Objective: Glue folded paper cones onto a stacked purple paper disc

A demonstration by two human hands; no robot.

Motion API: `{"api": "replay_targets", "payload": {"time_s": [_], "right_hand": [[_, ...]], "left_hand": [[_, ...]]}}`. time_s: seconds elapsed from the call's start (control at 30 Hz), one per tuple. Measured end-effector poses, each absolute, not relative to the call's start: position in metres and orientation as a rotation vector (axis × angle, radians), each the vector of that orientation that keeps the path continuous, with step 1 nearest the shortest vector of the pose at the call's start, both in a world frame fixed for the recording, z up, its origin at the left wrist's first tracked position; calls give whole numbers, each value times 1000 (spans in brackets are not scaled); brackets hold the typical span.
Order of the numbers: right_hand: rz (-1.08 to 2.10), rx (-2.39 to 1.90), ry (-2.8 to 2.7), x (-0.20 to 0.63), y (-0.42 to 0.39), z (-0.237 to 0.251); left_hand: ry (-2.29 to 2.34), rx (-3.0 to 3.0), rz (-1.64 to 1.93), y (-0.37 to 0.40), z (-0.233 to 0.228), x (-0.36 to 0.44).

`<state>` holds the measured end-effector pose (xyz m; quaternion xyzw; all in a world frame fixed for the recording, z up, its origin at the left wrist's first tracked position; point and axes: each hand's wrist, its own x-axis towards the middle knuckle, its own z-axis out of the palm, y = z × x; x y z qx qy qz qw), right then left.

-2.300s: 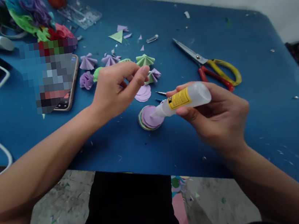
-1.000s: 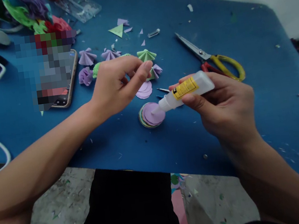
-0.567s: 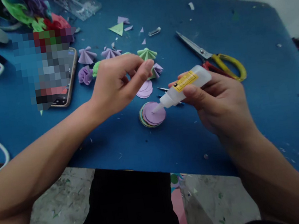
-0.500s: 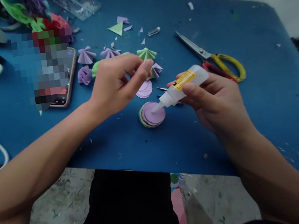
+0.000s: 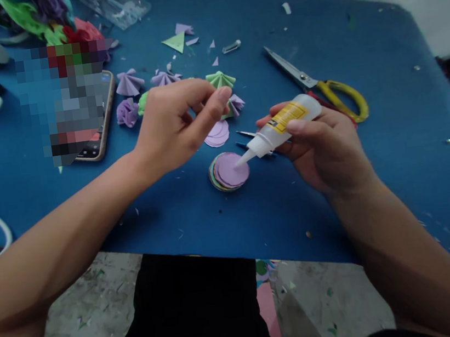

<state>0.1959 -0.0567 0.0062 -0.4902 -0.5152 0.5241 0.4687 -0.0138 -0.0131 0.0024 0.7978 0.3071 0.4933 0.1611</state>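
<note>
My right hand is wrapped round a clear plastic glue bottle with a yellow label. The bottle tilts down to the left, its white nozzle tip over a stack of round paper discs. A lilac disc tops the stack, with other colours showing at its edge. My left hand is closed, its thumb and fingers drawn together; whatever they hold, if anything, is hidden. Just beyond its fingertips sits a folded purple paper piece. Loose lilac discs lie below it.
Scissors with red and yellow handles lie beyond my right hand. Folded paper fans, a purple paper flower and a phone lie to the left. Tweezers are partly behind the bottle. Paper scraps dot the blue table.
My right hand has drawn the glue bottle slightly to the right, its nozzle shifting from the lilac disc's middle towards its right side. My left hand has hardly moved.
</note>
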Motion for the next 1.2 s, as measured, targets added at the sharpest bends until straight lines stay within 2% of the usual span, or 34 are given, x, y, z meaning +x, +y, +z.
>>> {"api": "replay_targets", "payload": {"time_s": [0.67,0.87,1.0,1.2], "right_hand": [[1221,-1103,-1357,190,-63,8],[1204,-1069,-1323,191,-62,8],[1264,-1024,-1369,194,-61,8],[1121,-958,-1489,193,-69,14]], "left_hand": [[849,2279,1435,-13,3,-13],[946,2320,1309,-17,5,-15],[869,2312,1411,-14,2,-14],[838,2295,1442,-13,0,-13]]}}
